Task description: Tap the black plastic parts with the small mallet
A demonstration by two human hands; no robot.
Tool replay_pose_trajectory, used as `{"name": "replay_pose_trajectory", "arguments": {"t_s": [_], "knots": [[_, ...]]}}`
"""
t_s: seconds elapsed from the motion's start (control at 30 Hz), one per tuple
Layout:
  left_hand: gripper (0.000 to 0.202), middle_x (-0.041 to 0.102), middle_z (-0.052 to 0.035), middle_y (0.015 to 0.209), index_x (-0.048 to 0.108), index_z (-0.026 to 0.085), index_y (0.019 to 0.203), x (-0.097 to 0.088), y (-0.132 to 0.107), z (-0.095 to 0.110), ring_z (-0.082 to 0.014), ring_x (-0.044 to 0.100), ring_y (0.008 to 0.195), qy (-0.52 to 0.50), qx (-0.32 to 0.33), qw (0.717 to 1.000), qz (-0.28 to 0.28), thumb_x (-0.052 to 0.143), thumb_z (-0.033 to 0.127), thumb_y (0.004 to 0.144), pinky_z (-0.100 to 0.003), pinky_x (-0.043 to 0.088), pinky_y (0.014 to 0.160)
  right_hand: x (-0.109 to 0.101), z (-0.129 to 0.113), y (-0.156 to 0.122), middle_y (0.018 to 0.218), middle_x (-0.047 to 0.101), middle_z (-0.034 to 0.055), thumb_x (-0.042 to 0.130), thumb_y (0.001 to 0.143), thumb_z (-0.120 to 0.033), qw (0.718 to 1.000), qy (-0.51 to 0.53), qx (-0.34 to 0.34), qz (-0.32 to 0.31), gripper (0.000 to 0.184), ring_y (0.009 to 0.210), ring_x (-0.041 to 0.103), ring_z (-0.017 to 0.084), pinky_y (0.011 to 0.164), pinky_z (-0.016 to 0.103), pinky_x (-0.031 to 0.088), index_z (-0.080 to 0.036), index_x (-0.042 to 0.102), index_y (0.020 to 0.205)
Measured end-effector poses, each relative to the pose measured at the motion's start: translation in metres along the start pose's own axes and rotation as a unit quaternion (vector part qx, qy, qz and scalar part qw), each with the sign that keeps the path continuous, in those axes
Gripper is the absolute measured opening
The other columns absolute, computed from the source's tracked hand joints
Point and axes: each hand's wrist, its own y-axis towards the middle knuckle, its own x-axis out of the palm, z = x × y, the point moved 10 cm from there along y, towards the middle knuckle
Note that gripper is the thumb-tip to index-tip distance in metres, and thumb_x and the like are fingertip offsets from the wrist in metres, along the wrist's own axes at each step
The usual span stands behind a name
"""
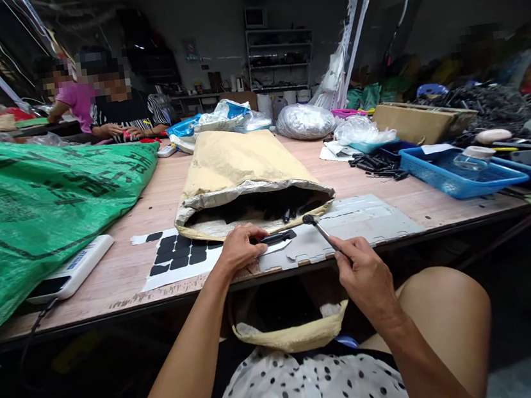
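My left hand (241, 248) pinches a slim black plastic piece (280, 237) near the table's front edge, over a grey board (346, 228). My right hand (362, 271) grips a small hammer (320, 228) with a metal shaft and a dark head. The hammer head is raised just right of the black piece, apart from it. Behind both hands lies a paper sack (245, 156), its mouth facing me, with black pieces inside. A white sheet with black square stickers (182, 251) lies left of my left hand. Below the table edge, another paper sack (295, 337) hangs open at my lap.
A green woven sack (53, 205) covers the left side, beside a white device (78, 267) with a cable. At right are a blue basket (461, 175), loose black parts (372, 166) and a cardboard box (423, 120). Two people (119, 113) sit across at the back left.
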Motion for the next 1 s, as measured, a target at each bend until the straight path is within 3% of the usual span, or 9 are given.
{"name": "replay_pose_trajectory", "arguments": {"t_s": [0.2,0.43,0.73,0.87,0.93,1.0], "knots": [[0.029,0.073,-0.0020,0.091,0.080,0.022,0.096,0.001,0.000,-0.001,-0.0258,0.063,0.094,0.014,0.004,1.000,-0.003,0.072,0.025,0.068,-0.037,0.045,0.087,-0.003,0.018,0.005,0.102,0.064,0.0039,0.052,0.095,-0.015,0.994,-0.100,0.039,-0.012,0.037,0.081,0.060,0.014,0.066,0.026,0.039,-0.026,0.073,0.124],[0.025,0.074,-0.0038,0.096,0.079,0.021,0.094,0.003,0.002,-0.003,-0.0257,0.064,0.098,0.000,0.021,1.000,-0.003,0.071,0.036,0.076,-0.035,0.047,0.086,-0.002,0.016,0.006,0.100,0.063,0.0031,0.055,0.096,-0.016,0.993,-0.107,0.046,-0.024,0.035,0.078,0.058,0.012,0.063,0.024,0.037,-0.029,0.072,0.124],[0.020,0.072,-0.0033,0.091,0.080,0.022,0.091,0.001,0.002,0.001,-0.0241,0.062,0.094,0.001,0.039,0.999,-0.001,0.070,0.035,0.080,-0.036,0.045,0.086,-0.003,0.016,0.006,0.100,0.063,0.0031,0.054,0.095,-0.014,0.994,-0.105,0.040,-0.013,0.036,0.079,0.059,0.012,0.063,0.023,0.038,-0.028,0.072,0.123],[0.018,0.070,-0.0038,0.085,0.079,0.021,0.091,-0.004,-0.014,0.024,-0.0232,0.059,0.089,-0.014,0.063,0.998,0.015,0.068,0.033,0.083,-0.036,0.043,0.084,-0.002,0.017,0.006,0.100,0.063,0.0030,0.053,0.096,-0.015,0.994,-0.102,0.040,-0.016,0.036,0.079,0.060,0.012,0.064,0.024,0.038,-0.028,0.072,0.123],[0.020,0.068,-0.0038,0.083,0.078,0.019,0.095,-0.003,-0.035,0.044,-0.0217,0.059,0.087,-0.054,0.087,0.994,0.028,0.064,0.033,0.089,-0.034,0.044,0.080,-0.002,0.017,0.007,0.100,0.063,0.0031,0.053,0.096,-0.015,0.994,-0.100,0.039,-0.020,0.036,0.079,0.060,0.013,0.064,0.025,0.039,-0.028,0.073,0.123],[0.023,0.067,-0.0034,0.084,0.075,0.020,0.102,0.009,-0.061,0.063,-0.0194,0.060,0.083,-0.096,0.109,0.989,0.011,0.059,0.034,0.094,-0.031,0.045,0.076,-0.001,0.017,0.008,0.100,0.063,0.0031,0.054,0.095,-0.016,0.994,-0.101,0.039,-0.025,0.036,0.079,0.059,0.013,0.064,0.025,0.039,-0.028,0.073,0.123]]}}
